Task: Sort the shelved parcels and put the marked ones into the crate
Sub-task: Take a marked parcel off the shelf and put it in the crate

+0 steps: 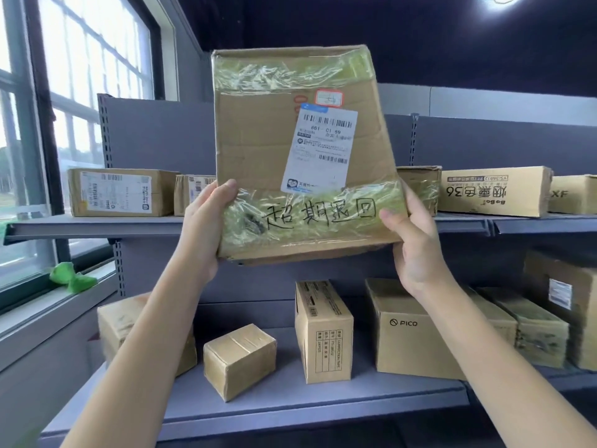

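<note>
Grey steel shelving (290,402) across the whole view, two tiers loaded with cardboard parcels, daylight from a window (74,101) on the left. Held up in front of the upper shelf (97,226), clear of every board: one large flat parcel (258,150), tilted face-on toward the camera, presumably so the writing can be read. Banded top and bottom with yellowish tape, white shipping label (319,150) near the middle, small red-bordered sticker (329,98) above it, and black handwritten characters (319,215) scrawled across the lower tape band, apparently the mark that decides its fate. Clamped at the two lower corners: left hand (202,227) gripping the left edge with thumb on the front face, right hand (416,250) gripping the right edge the same way, fingers hidden behind. Probably a two-handed hold because of the breadth of the box. No crate anywhere in view, so likely off-camera, below or behind. Behind on the upper shelf, a labelled parcel (119,192) at left and a long printed carton (494,190) at right. On the lower shelf, a PICO box (410,334), a tall narrow carton (323,331) upright beside it, and a small taped cube (239,360) sitting apart at an angle. Smallest of all, a crumpled green scrap (72,276) on the window sill.
</note>
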